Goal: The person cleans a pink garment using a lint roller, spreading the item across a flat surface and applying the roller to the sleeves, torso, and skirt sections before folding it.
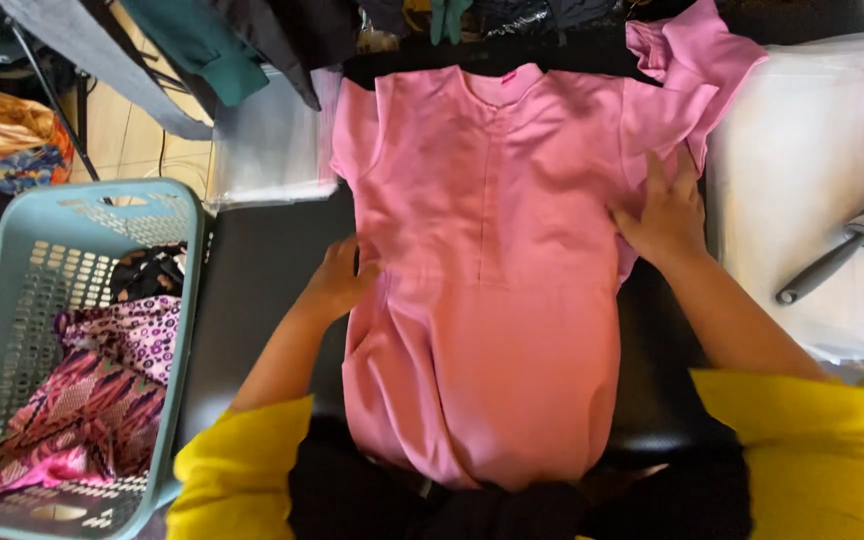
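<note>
A pink garment (482, 300) lies flat, neckline away from me, on a black table (262, 270). Its sides are folded inward, and one sleeve (697, 60) sticks out at the upper right. My left hand (340, 278) rests on the garment's left edge at waist height, fingers curled over the fold. My right hand (664, 212) presses flat on the right edge, fingers spread, just below the folded sleeve. Both my arms wear yellow sleeves (812, 450).
A pale blue laundry basket (177, 300) with patterned pink and purple clothes (102, 390) stands at the left. A clear plastic sheet (272, 145) lies behind the table. White cloth (812, 180) with a grey handled tool (842, 255) lies right. Dark clothes (202, 40) hang at the top.
</note>
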